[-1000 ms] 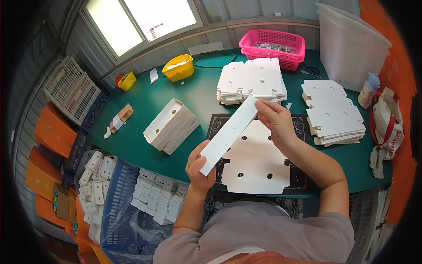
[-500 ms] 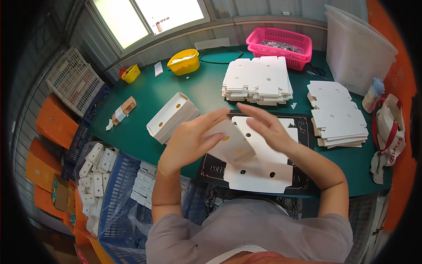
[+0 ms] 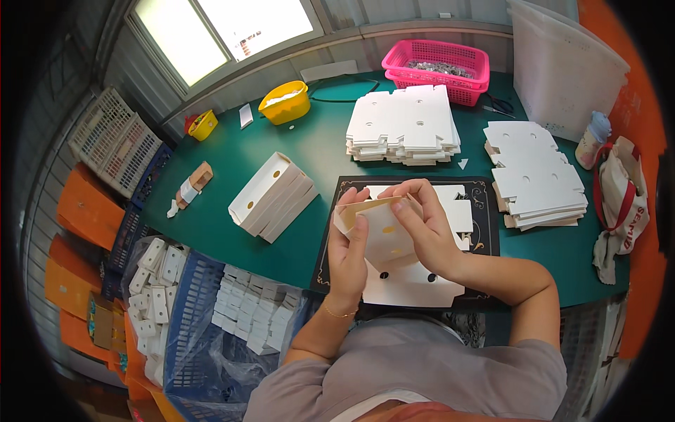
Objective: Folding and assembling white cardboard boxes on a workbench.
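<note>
Between my two hands is a white cardboard box (image 3: 385, 246), partly folded, with round holes in its face. My left hand (image 3: 346, 250) wraps its left side, thumb on the front. My right hand (image 3: 429, 228) grips the upper right edge, its thumb at the top flap. Under them a flat white box blank (image 3: 408, 285) with holes lies on a black mat (image 3: 485, 243) with a pale ornamental border. Left of the mat stand several folded white boxes (image 3: 274, 197), pressed together in a stack.
Stacks of flat white blanks (image 3: 404, 119) and more blanks (image 3: 538, 176) lie behind and right. A pink basket (image 3: 439, 67), a yellow tub (image 3: 285, 105) and scissors (image 3: 500, 107) sit farther back. A blue crate (image 3: 190, 316) of finished boxes stands lower left; a cloth bag (image 3: 622, 204) lies right.
My left hand has come down and wrapped round the box's left side. My right hand has moved lower and closed on its top edge. The box now stands more upright, its sides folded.
</note>
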`<action>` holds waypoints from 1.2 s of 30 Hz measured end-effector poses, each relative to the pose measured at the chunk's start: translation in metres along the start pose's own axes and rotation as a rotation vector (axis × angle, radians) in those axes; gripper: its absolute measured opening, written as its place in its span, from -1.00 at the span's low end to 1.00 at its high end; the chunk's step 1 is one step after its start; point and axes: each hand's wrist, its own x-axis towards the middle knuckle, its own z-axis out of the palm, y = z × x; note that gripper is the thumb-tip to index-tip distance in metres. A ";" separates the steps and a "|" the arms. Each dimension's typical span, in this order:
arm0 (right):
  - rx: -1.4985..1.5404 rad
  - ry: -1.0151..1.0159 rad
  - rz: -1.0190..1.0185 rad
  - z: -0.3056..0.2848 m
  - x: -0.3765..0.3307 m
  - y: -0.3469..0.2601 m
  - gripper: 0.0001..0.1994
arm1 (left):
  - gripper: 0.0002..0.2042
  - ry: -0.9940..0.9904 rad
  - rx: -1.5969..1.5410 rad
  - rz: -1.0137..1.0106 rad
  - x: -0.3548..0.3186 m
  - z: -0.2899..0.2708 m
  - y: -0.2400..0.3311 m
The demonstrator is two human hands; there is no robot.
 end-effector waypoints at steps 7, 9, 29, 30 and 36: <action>-0.170 -0.094 -0.024 0.001 -0.002 -0.017 -0.74 | -0.65 -0.076 0.049 0.030 0.009 0.001 0.002; -0.180 -0.101 -0.015 -0.001 -0.002 -0.010 -0.70 | -0.65 -0.079 0.059 0.053 0.008 0.000 0.004; -0.046 -0.284 -0.126 -0.013 0.003 0.006 -0.75 | -0.72 -0.166 0.392 0.437 0.003 -0.019 -0.008; -0.037 -0.290 -0.132 -0.013 0.003 0.006 -0.70 | -0.78 -0.175 0.391 0.432 0.006 -0.020 -0.008; -0.203 -0.206 -0.385 -0.018 -0.005 0.039 -0.53 | -0.84 -0.154 0.293 0.384 0.007 -0.020 -0.003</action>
